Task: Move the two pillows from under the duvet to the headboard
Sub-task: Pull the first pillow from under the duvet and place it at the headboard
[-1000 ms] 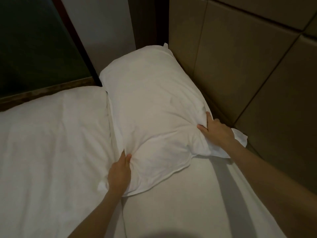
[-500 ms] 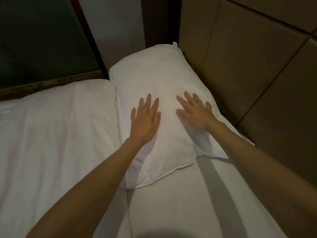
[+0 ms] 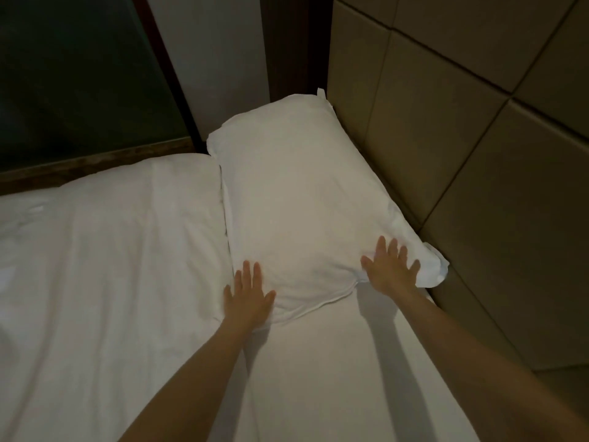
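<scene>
One white pillow (image 3: 302, 199) lies flat on the bed, its long side against the padded beige headboard (image 3: 462, 161). My left hand (image 3: 247, 298) rests flat with fingers spread on the pillow's near left corner. My right hand (image 3: 390, 269) lies flat and spread on its near right corner, close to the headboard. Neither hand grips anything. The white duvet (image 3: 105, 266) covers the bed to the left, its edge touching the pillow. A second pillow is not visible.
Bare white sheet (image 3: 318, 378) stretches below the pillow between my forearms. A dark glass panel (image 3: 70, 74) with a wooden ledge (image 3: 95, 164) runs behind the duvet. A grey wall strip (image 3: 216, 59) and a dark gap sit beyond the pillow's far end.
My hands let go of the pillow's near corners, pressed flat on its middle, then slid back to its near edge, still flat and spread. The pillow now lies smoother.
</scene>
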{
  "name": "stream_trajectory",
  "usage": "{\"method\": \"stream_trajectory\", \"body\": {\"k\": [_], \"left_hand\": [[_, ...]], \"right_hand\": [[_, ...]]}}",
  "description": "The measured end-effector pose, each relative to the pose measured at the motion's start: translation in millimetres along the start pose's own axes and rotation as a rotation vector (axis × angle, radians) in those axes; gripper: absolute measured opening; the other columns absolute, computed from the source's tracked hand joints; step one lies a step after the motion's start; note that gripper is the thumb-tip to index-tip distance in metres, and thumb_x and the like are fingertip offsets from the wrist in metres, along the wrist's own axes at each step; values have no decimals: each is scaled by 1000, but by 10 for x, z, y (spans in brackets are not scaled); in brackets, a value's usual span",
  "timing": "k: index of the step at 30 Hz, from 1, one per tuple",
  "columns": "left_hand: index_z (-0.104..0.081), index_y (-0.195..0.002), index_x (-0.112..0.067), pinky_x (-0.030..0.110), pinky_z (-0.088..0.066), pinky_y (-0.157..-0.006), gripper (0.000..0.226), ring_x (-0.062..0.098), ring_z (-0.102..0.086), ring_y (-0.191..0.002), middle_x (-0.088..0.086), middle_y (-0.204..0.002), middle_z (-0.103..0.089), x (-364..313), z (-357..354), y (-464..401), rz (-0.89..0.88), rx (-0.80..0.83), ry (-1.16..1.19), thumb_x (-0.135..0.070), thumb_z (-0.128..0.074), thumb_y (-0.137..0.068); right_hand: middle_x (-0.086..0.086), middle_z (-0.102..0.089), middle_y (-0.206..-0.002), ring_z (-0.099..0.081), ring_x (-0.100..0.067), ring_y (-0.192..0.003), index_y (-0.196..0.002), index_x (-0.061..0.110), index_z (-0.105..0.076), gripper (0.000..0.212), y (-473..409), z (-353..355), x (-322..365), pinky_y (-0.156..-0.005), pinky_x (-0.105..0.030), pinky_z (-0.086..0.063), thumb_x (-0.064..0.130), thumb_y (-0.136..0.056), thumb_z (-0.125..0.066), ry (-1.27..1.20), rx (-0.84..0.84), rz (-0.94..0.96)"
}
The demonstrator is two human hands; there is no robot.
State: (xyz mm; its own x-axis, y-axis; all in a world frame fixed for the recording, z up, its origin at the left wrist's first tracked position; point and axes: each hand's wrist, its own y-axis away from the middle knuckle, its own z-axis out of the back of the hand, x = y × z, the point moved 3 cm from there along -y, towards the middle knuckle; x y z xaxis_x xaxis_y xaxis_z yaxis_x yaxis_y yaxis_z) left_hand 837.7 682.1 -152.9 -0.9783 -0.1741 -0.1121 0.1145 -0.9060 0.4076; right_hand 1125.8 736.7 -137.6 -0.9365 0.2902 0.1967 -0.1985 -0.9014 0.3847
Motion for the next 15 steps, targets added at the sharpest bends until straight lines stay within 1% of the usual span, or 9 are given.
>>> {"method": "stream_trajectory", "body": {"k": [1, 2, 3, 4, 6, 8, 10, 13, 15], "left_hand": [[-12, -151, -14, 42, -26, -112, 59, 26, -24, -144, 9, -161, -10, 30, 53, 98, 5, 12, 16, -37, -30, -99], [-31, -143, -12, 39, -37, -103, 47, 27, -43, -132, 13, -153, -32, 58, 161, 243, -6, -24, 39, -29, -31, -99], [-46, -132, -12, 36, -43, -92, 38, 28, -55, -117, 13, -138, -51, 72, 269, 319, -16, -98, 87, -23, -32, -98], [-54, -123, -14, 35, -45, -85, 34, 29, -60, -107, 12, -125, -60, 88, 416, 460, -18, -167, 150, -21, -33, -98], [-59, -120, -16, 36, -49, -84, 32, 30, -63, -101, 10, -116, -67, 108, 729, 689, -42, -250, 275, -21, -36, -97], [-62, -114, -16, 39, -52, -85, 30, 26, -66, -94, 7, -108, -71, 112, 1014, 921, -80, -275, 417, -19, -39, -96], [-64, -106, -16, 38, -55, -80, 28, 21, -69, -81, 3, -93, -73, 130, 1276, 1210, -114, -282, 584, -15, -39, -94], [-65, -100, -16, 36, -55, -73, 29, 16, -68, -71, -2, -77, -70, 183, 1562, 1597, -143, -317, 750, -14, -37, -94], [-66, -97, -17, 34, -54, -66, 30, 15, -68, -68, -3, -73, -70, 258, 1682, 1859, -153, -330, 819, -14, -37, -94]], "right_hand": [[-7, -4, -162, -4, -28, -148, -151, 19, -2, 62, 84, 89, 43, -117, -52, -5, 45, -99, -21, -6, -57, 43], [-8, -15, -160, -14, -28, -146, -151, 16, -11, 57, 231, 215, 105, -116, -49, -12, 38, -100, -27, -48, -134, 120], [-11, -30, -154, -28, -29, -141, -148, 11, -24, 52, 327, 330, 189, -114, -45, -21, 31, -100, -33, -146, -217, 218], [-13, -44, -146, -41, -29, -132, -142, 7, -37, 46, 495, 474, 266, -111, -41, -30, 24, -99, -39, -258, -280, 308], [-14, -60, -130, -56, -29, -116, -130, 4, -53, 36, 821, 725, 418, -103, -37, -41, 13, -97, -44, -420, -359, 416], [-14, -68, -114, -63, -29, -100, -122, 5, -59, 30, 1134, 910, 553, -92, -40, -49, 9, -95, -45, -487, -365, 439], [-15, -71, -97, -64, -28, -84, -115, 7, -61, 27, 1479, 1038, 668, -78, -41, -53, 10, -94, -44, -520, -322, 431], [-13, -71, -89, -65, -26, -80, -105, 6, -65, 24, 1922, 1162, 770, -73, -37, -55, 9, -92, -45, -559, -269, 419], [-12, -70, -86, -64, -20, -76, -99, 6, -67, 23, 2214, 1217, 814, -69, -29, -52, 6, -90, -45, -644, -224, 382]]}}
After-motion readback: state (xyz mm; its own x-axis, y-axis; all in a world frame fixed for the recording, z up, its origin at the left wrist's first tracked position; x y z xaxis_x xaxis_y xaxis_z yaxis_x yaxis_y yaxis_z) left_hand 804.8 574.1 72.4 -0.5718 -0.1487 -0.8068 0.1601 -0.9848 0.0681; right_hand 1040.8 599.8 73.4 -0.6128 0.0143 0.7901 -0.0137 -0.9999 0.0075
